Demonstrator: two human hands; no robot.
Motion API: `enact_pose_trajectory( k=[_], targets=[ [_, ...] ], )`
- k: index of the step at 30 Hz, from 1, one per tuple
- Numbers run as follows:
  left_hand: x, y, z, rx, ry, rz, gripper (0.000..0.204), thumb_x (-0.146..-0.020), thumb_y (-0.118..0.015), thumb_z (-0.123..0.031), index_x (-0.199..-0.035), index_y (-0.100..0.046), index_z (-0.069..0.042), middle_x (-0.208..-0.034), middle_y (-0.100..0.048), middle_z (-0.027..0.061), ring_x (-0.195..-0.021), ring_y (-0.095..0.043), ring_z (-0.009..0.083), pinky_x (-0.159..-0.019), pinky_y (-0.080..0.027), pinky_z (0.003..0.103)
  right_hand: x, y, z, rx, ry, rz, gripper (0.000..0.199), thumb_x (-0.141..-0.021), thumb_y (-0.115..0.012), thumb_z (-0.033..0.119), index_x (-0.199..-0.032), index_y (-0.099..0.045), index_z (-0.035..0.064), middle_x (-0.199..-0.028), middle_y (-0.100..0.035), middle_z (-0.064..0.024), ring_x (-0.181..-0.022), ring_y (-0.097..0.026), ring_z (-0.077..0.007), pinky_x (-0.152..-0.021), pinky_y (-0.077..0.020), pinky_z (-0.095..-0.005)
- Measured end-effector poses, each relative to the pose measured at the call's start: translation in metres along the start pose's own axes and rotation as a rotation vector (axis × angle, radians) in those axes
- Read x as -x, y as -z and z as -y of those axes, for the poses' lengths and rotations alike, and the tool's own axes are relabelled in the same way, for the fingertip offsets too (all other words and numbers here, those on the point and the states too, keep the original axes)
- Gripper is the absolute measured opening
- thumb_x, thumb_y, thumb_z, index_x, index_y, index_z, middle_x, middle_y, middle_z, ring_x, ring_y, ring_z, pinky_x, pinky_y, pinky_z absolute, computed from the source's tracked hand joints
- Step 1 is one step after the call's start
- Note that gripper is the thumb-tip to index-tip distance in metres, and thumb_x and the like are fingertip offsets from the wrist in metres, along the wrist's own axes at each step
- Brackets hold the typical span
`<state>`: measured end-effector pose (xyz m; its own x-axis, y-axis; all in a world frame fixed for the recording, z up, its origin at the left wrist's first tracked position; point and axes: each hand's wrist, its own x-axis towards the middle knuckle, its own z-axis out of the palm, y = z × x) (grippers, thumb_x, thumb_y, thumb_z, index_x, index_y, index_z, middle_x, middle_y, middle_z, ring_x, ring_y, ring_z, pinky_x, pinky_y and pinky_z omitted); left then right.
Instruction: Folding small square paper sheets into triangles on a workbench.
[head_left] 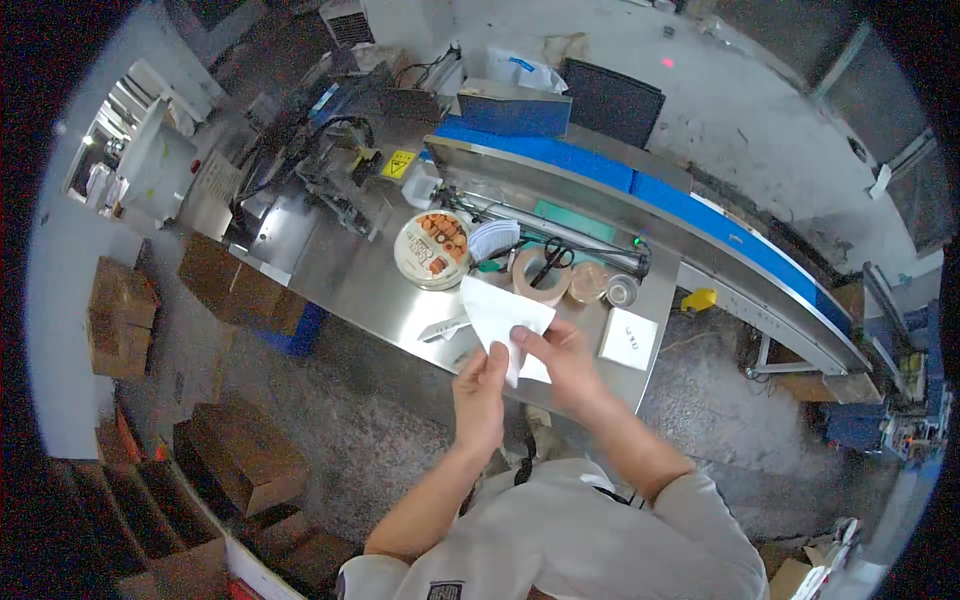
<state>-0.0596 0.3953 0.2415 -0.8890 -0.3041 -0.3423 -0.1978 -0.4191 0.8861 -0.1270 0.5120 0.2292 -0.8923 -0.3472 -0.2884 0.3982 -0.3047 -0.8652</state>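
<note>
A white sheet of paper (498, 312), seemingly folded, is held up over the table's front edge. My left hand (480, 395) pinches its lower edge with the thumb on top. From the other side my right hand (560, 360) grips it, thumb pressed on its face. Fingers behind the paper are hidden. Just left of the paper lies a small white printed slip (443, 328). Beyond it are a round tin (432, 250) with a picture on its lid, a tape roll (541, 290) with black-handled scissors (552, 258) on it, and a white square box (628, 338) at the right.
A metal worktable (345, 285) carries these things. Along its back runs a conveyor with a blue belt (590, 165). More tape rolls (588, 282) stand near the scissors. Cardboard boxes (245, 455) sit on the floor at left, and a machine (335, 190) stands at the far left.
</note>
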Motion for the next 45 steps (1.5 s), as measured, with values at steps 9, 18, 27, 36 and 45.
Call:
enact_pose_trajectory(
  k=[9, 18, 27, 36, 45],
  targets=[
    [-0.033, 0.036, -0.072, -0.562, 0.093, 0.615, 0.040, -0.088, -0.071, -0.009, -0.125, -0.060, 0.002, -0.104, -0.069, 0.0063, -0.092, -0.061, 0.0080, -0.080, -0.050, 0.024, -0.002, 0.033, 0.065, 0.782, -0.080, 0.614, 0.026, -0.090, -0.070, 0.011, -0.114, -0.066, -0.0001, -0.097, -0.069, -0.0006, -0.088, -0.061, -0.0071, -0.076, -0.0490, -0.0224],
    [-0.019, 0.042, -0.076, -0.632, -0.054, 0.537, 0.018, -0.089, -0.067, -0.004, -0.106, -0.073, 0.001, -0.090, -0.071, 0.0032, -0.076, -0.056, 0.0044, -0.067, -0.046, 0.021, 0.015, 0.038, 0.064, 0.486, 0.079, 0.447, 0.022, -0.085, -0.066, -0.005, -0.106, -0.069, 0.0002, -0.096, -0.069, -0.0047, -0.090, -0.061, -0.0093, -0.080, -0.0498, -0.0254],
    [-0.014, 0.061, -0.082, -0.378, 0.097, 0.601, 0.022, -0.088, -0.066, -0.005, -0.109, -0.071, 0.002, -0.098, -0.071, 0.0061, -0.088, -0.061, 0.0073, -0.078, -0.049, 0.022, 0.027, 0.030, 0.074, 0.502, 0.200, 0.474, 0.020, -0.079, -0.060, -0.012, -0.088, -0.073, 0.0005, -0.093, -0.069, -0.0081, -0.090, -0.065, -0.0169, -0.080, -0.0498, -0.0290],
    [-0.007, 0.045, -0.079, -0.619, 0.134, 0.656, 0.026, -0.095, -0.065, -0.017, -0.112, -0.069, 0.002, -0.088, -0.067, -0.0023, -0.079, -0.056, 0.0026, -0.067, -0.047, 0.021, 0.028, 0.024, 0.073, 0.578, 0.275, 0.532, 0.021, -0.079, -0.056, -0.012, -0.089, -0.071, 0.0005, -0.092, -0.070, -0.0088, -0.091, -0.066, -0.0187, -0.081, -0.0505, -0.0307],
    [0.001, 0.040, -0.080, -0.684, 0.076, 0.636, 0.023, -0.096, -0.064, -0.018, -0.104, -0.069, 0.003, -0.076, -0.062, -0.0052, -0.068, -0.049, 0.0014, -0.057, -0.041, 0.022, 0.031, 0.025, 0.073, 0.713, 0.174, 0.475, 0.021, -0.086, -0.054, -0.009, -0.100, -0.068, 0.0006, -0.096, -0.070, -0.0076, -0.096, -0.065, -0.0161, -0.084, -0.0507, -0.0298]
  ],
)
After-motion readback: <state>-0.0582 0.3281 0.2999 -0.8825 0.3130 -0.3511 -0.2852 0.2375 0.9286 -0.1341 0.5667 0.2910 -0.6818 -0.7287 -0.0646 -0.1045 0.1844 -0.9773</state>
